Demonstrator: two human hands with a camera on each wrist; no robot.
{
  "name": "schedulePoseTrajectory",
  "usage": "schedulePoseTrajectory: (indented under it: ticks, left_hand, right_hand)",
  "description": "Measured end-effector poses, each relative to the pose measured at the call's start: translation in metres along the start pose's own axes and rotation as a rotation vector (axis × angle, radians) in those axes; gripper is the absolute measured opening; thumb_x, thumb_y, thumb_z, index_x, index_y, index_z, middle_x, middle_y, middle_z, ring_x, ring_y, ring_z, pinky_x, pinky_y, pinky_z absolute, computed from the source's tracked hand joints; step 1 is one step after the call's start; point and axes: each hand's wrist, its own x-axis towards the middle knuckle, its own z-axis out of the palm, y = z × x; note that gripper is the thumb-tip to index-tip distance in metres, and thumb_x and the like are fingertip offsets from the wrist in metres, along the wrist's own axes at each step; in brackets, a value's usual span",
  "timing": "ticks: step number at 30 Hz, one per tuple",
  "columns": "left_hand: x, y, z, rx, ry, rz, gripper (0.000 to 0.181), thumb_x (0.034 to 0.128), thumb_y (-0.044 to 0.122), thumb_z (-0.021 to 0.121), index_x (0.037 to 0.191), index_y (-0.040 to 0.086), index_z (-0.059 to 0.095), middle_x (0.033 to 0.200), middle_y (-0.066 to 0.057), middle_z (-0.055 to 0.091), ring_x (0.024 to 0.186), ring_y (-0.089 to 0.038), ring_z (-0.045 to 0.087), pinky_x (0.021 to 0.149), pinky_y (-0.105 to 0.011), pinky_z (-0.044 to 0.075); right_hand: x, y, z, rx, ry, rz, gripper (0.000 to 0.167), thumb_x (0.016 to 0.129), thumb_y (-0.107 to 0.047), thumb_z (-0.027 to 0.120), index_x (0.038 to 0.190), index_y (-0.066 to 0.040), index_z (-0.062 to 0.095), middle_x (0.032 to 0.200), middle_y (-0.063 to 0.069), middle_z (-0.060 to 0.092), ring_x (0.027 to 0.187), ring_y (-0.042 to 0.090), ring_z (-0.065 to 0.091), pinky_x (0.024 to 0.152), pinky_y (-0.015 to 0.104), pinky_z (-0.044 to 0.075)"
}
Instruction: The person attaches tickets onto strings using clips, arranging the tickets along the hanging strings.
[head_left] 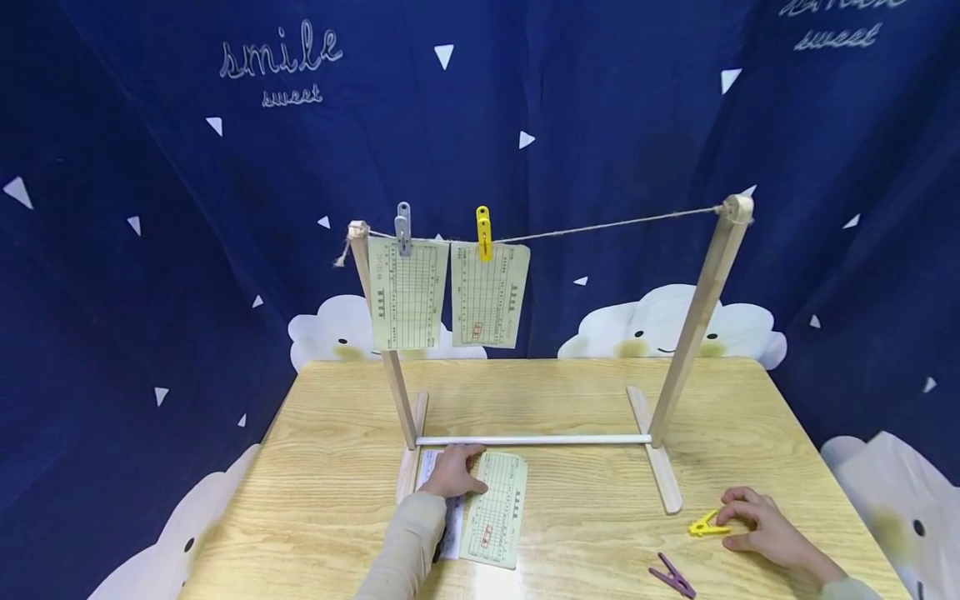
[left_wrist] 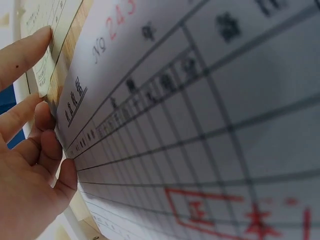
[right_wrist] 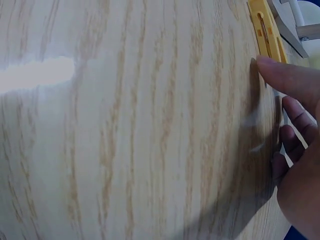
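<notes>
My left hand (head_left: 454, 473) lies over two paper slips on the table, thumb and index finger spread apart. Its thumb reaches the edge of a pale green slip (head_left: 497, 508); beneath the hand is a white slip (head_left: 453, 533). In the left wrist view, bent fingers touch the edge of the white slip (left_wrist: 150, 130), printed with a red stamp. My right hand (head_left: 763, 533) pinches the handle ends of a yellow clothespin (head_left: 703, 524) lying on the table. The right wrist view shows a fingertip against the clothespin (right_wrist: 267, 30). A purple clothespin (head_left: 672, 577) lies nearby.
A wooden frame (head_left: 693, 321) with a string (head_left: 607, 225) stands on the table (head_left: 577, 492). Two pale green slips hang at its left, under a grey clothespin (head_left: 403, 229) and a yellow one (head_left: 483, 233). A white bar (head_left: 540, 439) joins the feet. Behind hangs a blue curtain (head_left: 450, 142).
</notes>
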Motion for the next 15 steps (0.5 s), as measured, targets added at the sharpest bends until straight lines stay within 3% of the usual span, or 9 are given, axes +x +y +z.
schedulePoseTrajectory:
  ticks: [4, 7, 11, 15]
  left_hand:
    - [0.0018, -0.0013, 0.001, -0.033, 0.017, 0.006, 0.055, 0.0584, 0.017, 0.083, 0.107, 0.003, 0.062, 0.072, -0.005, 0.051, 0.067, -0.012, 0.04, 0.065, -0.029, 0.032]
    - [0.0016, -0.0019, 0.0018, -0.034, 0.026, 0.003, 0.041, 0.0574, 0.017, 0.083, 0.089, 0.005, 0.06, 0.069, -0.003, 0.05, 0.063, -0.01, 0.037, 0.063, -0.028, 0.03]
    - [0.0009, -0.0015, 0.0027, -0.006, 0.03, 0.011, 0.036, 0.0561, 0.017, 0.082, 0.071, 0.004, 0.052, 0.062, 0.002, 0.042, 0.06, -0.01, 0.034, 0.061, -0.029, 0.028]
    - [0.0001, -0.0003, 0.0021, 0.008, 0.038, 0.027, 0.036, 0.0564, 0.015, 0.082, 0.063, 0.002, 0.048, 0.059, 0.006, 0.035, 0.057, -0.009, 0.032, 0.059, -0.028, 0.027]
  right_hand:
    - [0.0012, 0.0017, -0.0033, -0.014, -0.023, 0.02, 0.046, 0.053, -0.003, 0.08, 0.095, -0.006, 0.06, 0.101, -0.008, 0.053, 0.096, -0.008, 0.03, 0.074, 0.017, 0.018]
    - [0.0009, 0.0023, -0.0046, -0.008, -0.057, 0.029, 0.054, 0.057, -0.006, 0.08, 0.107, -0.006, 0.061, 0.103, -0.008, 0.052, 0.097, -0.009, 0.03, 0.073, 0.017, 0.02]
    - [-0.0004, 0.0009, -0.0029, -0.003, -0.06, 0.026, 0.047, 0.058, -0.005, 0.079, 0.101, -0.015, 0.066, 0.097, -0.005, 0.049, 0.09, -0.005, 0.027, 0.068, 0.019, 0.02]
    - [-0.0008, -0.0007, -0.0013, 0.003, -0.025, 0.005, 0.042, 0.055, -0.002, 0.08, 0.093, -0.015, 0.067, 0.094, -0.004, 0.049, 0.089, -0.004, 0.028, 0.068, 0.017, 0.018]
